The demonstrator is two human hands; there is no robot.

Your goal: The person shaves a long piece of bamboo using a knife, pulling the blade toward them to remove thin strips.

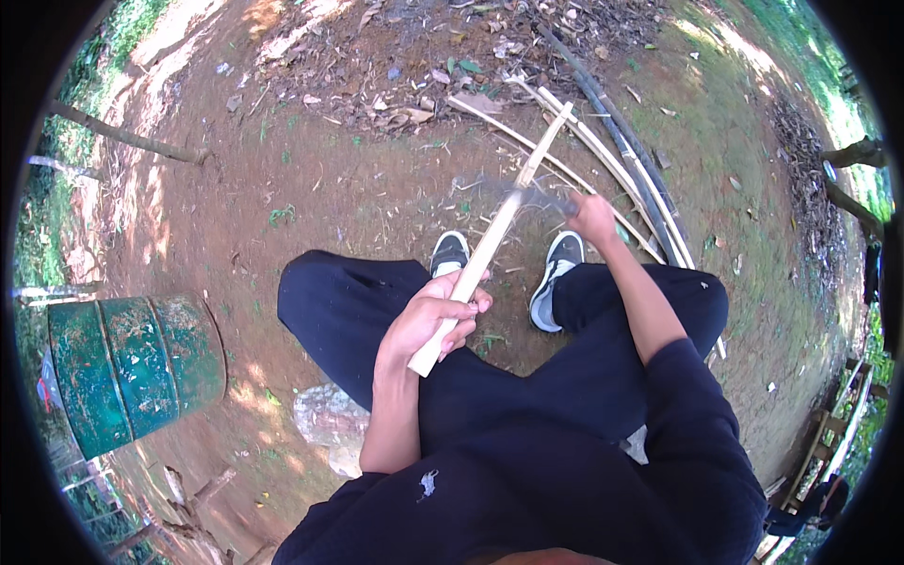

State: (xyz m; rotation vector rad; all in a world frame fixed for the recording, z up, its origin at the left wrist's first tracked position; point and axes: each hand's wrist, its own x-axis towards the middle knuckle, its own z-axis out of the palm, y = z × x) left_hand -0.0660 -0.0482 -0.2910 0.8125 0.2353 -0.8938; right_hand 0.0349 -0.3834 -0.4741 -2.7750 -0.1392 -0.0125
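Observation:
My left hand (435,315) is wrapped round the lower part of a long pale strip of split bamboo or wood (485,250). The strip slants up and away to the right, over the ground between my shoes. In my right hand (593,221), closed round its handle, is a knife (541,200) with a long blade, smeared by motion. The blade crosses the strip at its upper part, where the surface looks notched; whether it bites into the wood I cannot tell. The handle is mostly hidden by my fingers.
Several pale strips (603,153) and dark poles (617,118) lie on the ground at the right. My shoes (556,273) stand on bare soil. A rusty green drum (132,367) is at the left, near a pale log or stone (330,419). Leaf litter (405,71) covers the far ground.

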